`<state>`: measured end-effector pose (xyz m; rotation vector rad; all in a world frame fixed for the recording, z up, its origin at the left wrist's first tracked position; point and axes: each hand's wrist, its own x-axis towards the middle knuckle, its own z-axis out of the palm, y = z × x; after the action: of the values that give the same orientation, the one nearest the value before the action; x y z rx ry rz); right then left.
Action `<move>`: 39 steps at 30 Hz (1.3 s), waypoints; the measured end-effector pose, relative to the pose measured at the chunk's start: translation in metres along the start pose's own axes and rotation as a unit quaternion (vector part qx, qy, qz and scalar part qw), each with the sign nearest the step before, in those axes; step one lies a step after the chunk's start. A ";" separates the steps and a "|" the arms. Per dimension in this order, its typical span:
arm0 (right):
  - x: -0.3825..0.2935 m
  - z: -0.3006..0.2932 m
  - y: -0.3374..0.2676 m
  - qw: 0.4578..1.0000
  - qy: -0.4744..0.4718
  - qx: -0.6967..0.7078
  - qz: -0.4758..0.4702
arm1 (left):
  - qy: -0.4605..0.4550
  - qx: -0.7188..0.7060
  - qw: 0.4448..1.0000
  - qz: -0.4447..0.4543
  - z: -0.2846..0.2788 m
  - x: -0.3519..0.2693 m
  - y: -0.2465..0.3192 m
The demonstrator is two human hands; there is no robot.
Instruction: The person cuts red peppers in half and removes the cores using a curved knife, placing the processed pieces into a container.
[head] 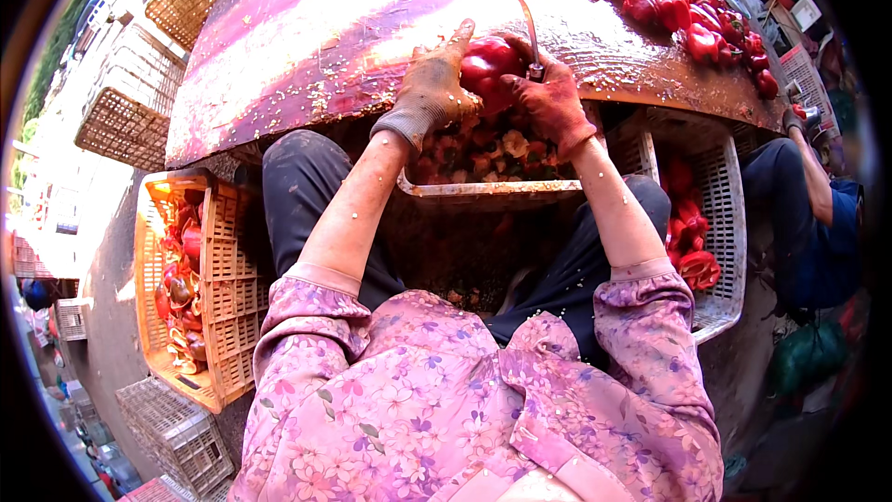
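Observation:
Both my hands wear stained work gloves and meet at a red bell pepper (488, 70) over the near edge of the table. My left hand (439, 84) lies against the pepper's left side, thumb and fingers spread; how firmly it grips is unclear. My right hand (550, 94) holds a small tool with a thin curved blade (527, 21) pointing up, and its fingers touch the pepper's right side. Below the hands, a crate (488, 188) holds pepper cores and seeds. More red peppers (704, 21) lie in a pile at the table's far right.
An orange plastic crate (216, 293) of pepper pieces stands at my left, a white crate (728, 223) with red peppers at my right. Stacked crates (132, 97) stand beyond the wet, seed-strewn table (313, 70). A co-worker's forearm (812, 178) shows at far right.

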<state>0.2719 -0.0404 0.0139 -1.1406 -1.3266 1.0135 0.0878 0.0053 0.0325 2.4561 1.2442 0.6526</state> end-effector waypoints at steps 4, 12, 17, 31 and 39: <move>-0.005 0.012 -0.007 0.988 -0.015 -0.111 -0.108 | 0.044 -0.071 0.995 0.051 0.003 -0.002 -0.014; -0.034 0.023 -0.034 0.987 -0.126 -0.024 -0.099 | 0.061 -0.219 0.972 0.054 0.001 -0.041 -0.024; -0.052 0.008 -0.046 0.998 -0.050 0.031 0.022 | 0.153 -0.231 0.956 0.100 0.014 -0.050 -0.033; -0.055 0.022 -0.003 0.986 -0.075 -0.122 0.082 | 0.140 -0.550 0.821 0.068 0.020 -0.043 -0.035; -0.044 0.030 0.002 0.968 -0.092 -0.217 0.091 | 0.170 -0.644 0.746 -0.027 0.029 -0.035 -0.043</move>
<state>0.2410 -0.0820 0.0013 -1.5473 -1.6701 1.0058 0.0558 -0.0005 -0.0214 1.1332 0.5261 1.3694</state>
